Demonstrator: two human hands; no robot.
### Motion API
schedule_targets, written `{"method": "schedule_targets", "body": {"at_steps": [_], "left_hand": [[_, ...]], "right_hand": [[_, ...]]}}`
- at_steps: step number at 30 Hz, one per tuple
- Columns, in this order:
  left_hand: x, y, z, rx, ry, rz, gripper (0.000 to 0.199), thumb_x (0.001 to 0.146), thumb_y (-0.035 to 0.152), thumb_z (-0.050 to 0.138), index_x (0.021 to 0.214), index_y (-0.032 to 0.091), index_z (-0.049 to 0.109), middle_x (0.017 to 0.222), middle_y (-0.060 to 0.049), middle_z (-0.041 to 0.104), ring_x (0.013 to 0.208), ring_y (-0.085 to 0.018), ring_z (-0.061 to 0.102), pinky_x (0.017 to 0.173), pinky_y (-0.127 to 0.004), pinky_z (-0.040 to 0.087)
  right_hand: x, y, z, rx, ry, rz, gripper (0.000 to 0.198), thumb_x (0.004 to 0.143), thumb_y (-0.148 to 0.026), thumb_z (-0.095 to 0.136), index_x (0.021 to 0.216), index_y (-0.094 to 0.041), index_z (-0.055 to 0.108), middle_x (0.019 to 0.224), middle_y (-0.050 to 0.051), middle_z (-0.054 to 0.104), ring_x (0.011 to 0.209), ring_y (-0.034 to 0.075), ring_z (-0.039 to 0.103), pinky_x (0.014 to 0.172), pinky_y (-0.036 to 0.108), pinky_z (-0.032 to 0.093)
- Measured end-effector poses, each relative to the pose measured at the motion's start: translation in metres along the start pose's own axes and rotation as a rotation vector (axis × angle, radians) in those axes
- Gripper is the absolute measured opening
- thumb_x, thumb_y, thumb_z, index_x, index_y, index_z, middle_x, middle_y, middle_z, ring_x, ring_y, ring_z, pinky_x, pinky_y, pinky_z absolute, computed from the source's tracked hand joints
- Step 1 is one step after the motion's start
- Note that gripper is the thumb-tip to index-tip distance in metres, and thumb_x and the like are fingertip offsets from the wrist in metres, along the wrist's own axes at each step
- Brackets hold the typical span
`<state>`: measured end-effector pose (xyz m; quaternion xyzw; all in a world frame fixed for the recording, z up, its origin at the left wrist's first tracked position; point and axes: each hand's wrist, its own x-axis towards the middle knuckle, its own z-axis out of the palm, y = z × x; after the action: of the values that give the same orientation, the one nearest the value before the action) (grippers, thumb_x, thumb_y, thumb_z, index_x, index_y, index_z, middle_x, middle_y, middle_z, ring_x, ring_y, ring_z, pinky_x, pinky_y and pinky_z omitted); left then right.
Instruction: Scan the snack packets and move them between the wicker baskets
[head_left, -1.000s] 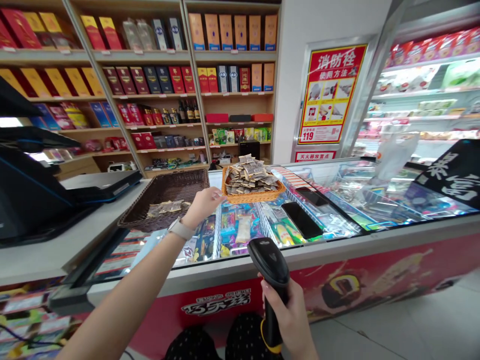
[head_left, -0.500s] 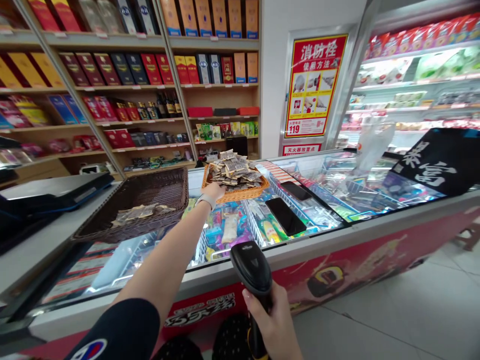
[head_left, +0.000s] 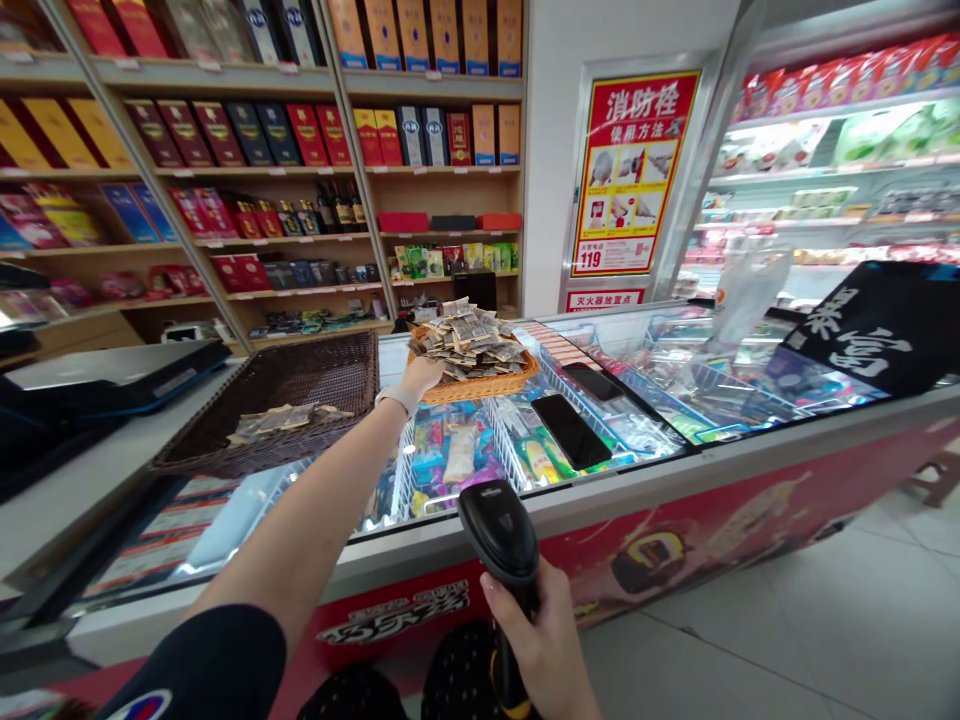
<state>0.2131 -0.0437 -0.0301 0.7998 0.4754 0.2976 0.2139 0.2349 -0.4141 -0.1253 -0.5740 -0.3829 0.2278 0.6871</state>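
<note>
My right hand (head_left: pixel 541 625) is wrapped round the grip of a black barcode scanner (head_left: pixel 501 530), held upright in front of the freezer. My left arm is stretched forward, and my left hand (head_left: pixel 421 378) is at the near left side of an orange wicker basket (head_left: pixel 480 388). Small flat packets (head_left: pixel 469 335) are heaped in this basket. The left fingers are mostly hidden against the rim and the packets, so I cannot make out what they grip. To the left sits a dark brown wicker basket (head_left: pixel 330 362) with a few similar packets (head_left: pixel 281 424) in it.
Both baskets rest on a glass-topped chest freezer (head_left: pixel 637 500). Two phones (head_left: pixel 571 432) lie on the glass right of the orange basket. A black bag (head_left: pixel 877 325) and a clear plastic bag (head_left: pixel 750 285) are further right. A scale (head_left: pixel 112 375) stands at the left.
My left hand has drawn slightly left and back along the orange basket's side. The view has shifted a little. The scanner stays in my right hand.
</note>
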Motion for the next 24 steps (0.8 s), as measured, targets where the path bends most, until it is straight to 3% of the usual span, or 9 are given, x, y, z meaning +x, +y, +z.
{"method": "schedule_targets", "body": {"at_steps": [5,9,14,18,21,24], "left_hand": [[-0.009,0.009,-0.017,-0.131,-0.001,-0.125,0.03,0.083,0.043,0.059,0.079,0.016,0.071,0.085,-0.018,0.077,0.088,-0.03,0.075,0.075,-0.034,0.056],[-0.032,0.018,-0.035,-0.463,-0.038,-0.232,0.025,0.086,0.037,0.059,0.073,0.016,0.064,0.091,-0.017,0.078,0.089,-0.024,0.076,0.081,-0.032,0.058],[-0.104,0.012,-0.049,-0.82,-0.049,-0.225,0.016,0.08,0.028,0.069,0.078,0.012,0.067,0.084,-0.01,0.074,0.082,-0.019,0.073,0.087,-0.031,0.059],[-0.17,-0.007,-0.048,-1.044,-0.034,-0.368,0.009,0.077,0.022,0.068,0.075,0.015,0.063,0.077,-0.004,0.069,0.069,-0.013,0.067,0.077,-0.026,0.061],[-0.204,-0.023,-0.043,-1.19,-0.025,-0.456,0.016,0.077,0.018,0.069,0.071,0.018,0.055,0.072,-0.001,0.063,0.063,-0.01,0.064,0.072,-0.024,0.059],[-0.222,-0.036,-0.036,-1.279,-0.042,-0.425,0.028,0.07,0.012,0.076,0.073,0.02,0.049,0.073,0.003,0.059,0.066,-0.009,0.065,0.076,-0.024,0.06]], "right_hand": [[-0.001,-0.004,0.003,0.002,-0.034,-0.009,0.037,0.086,-0.052,0.071,0.072,-0.018,0.076,0.06,0.003,0.063,0.06,0.02,0.058,0.055,0.027,0.045],[-0.003,-0.007,0.006,0.013,-0.061,-0.009,0.037,0.088,-0.051,0.07,0.077,-0.017,0.078,0.063,0.004,0.067,0.063,0.021,0.061,0.057,0.027,0.046],[-0.007,-0.009,0.011,0.014,-0.032,-0.01,0.035,0.087,-0.049,0.07,0.082,-0.016,0.08,0.069,0.005,0.071,0.066,0.022,0.064,0.062,0.027,0.05],[-0.01,-0.01,0.015,-0.007,-0.059,-0.022,0.038,0.087,-0.049,0.07,0.085,-0.013,0.081,0.067,0.006,0.071,0.063,0.021,0.063,0.059,0.028,0.05],[-0.012,-0.011,0.019,-0.018,-0.113,-0.027,0.037,0.087,-0.048,0.069,0.087,-0.012,0.081,0.069,0.007,0.073,0.064,0.022,0.064,0.061,0.028,0.05],[-0.015,-0.01,0.024,-0.017,-0.16,-0.027,0.037,0.088,-0.048,0.068,0.088,-0.012,0.08,0.075,0.009,0.076,0.071,0.024,0.068,0.063,0.029,0.051]]}}
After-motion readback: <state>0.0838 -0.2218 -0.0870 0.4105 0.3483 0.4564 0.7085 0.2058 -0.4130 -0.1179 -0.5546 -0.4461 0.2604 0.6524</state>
